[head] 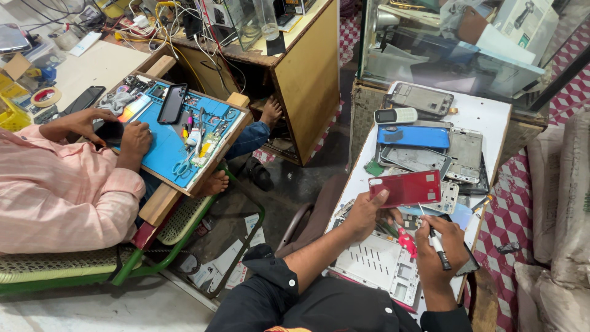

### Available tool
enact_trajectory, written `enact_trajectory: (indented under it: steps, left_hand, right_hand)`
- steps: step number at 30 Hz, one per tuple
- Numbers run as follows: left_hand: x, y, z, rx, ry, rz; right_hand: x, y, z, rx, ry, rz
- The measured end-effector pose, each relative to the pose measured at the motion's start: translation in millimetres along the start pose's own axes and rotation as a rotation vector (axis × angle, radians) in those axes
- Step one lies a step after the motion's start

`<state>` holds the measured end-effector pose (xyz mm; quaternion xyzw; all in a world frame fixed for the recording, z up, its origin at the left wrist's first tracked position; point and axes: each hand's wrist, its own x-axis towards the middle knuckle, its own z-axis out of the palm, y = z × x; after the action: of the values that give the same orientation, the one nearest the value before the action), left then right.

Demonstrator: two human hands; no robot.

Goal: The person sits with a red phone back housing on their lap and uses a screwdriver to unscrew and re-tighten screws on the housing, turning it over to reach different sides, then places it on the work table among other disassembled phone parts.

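I have the red phone (405, 188) pinched at its near-left corner in my left hand (364, 215), thumb on top and fingers under, so it hangs level over the white table (491, 117), back cover up. My right hand (437, 246) is closed around a thin tool (435, 237) with a black-and-white handle, its tip pointing up toward the phone's lower edge, just short of it as far as I can tell. Judging by that, the cover is still on and the prying has not begun (no gap shows along the edge).

Below my left grip lies a white tray (378, 264) with a red-handled tool (405, 238) on it. Beyond the phone sit opened phone frames (464, 147), a blue phone (413, 136) and a small keypad phone (395, 115). Well off to the left of my grip, another person in a pink shirt (55, 190) works with both hands over a blue mat (163, 154) strewn with small tools.
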<state>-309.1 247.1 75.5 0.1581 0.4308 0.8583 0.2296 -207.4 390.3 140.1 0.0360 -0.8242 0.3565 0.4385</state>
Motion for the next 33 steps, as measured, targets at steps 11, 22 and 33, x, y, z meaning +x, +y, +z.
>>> enact_trajectory:
  steps: [11,22,33]
  left_hand:
    - [2.4,-2.2,-0.8,0.025,-0.008,-0.001]
    - [2.2,-1.7,-1.6,0.027,-0.010,-0.005]
    - [1.7,1.0,1.9,0.018,-0.002,-0.006]
  right_hand:
    - [-0.8,2.3,1.9,0.020,-0.028,-0.040]
    - [-2.5,4.8,4.0,0.020,-0.026,-0.032]
    - [-6.6,5.8,0.9,-0.061,0.063,0.016]
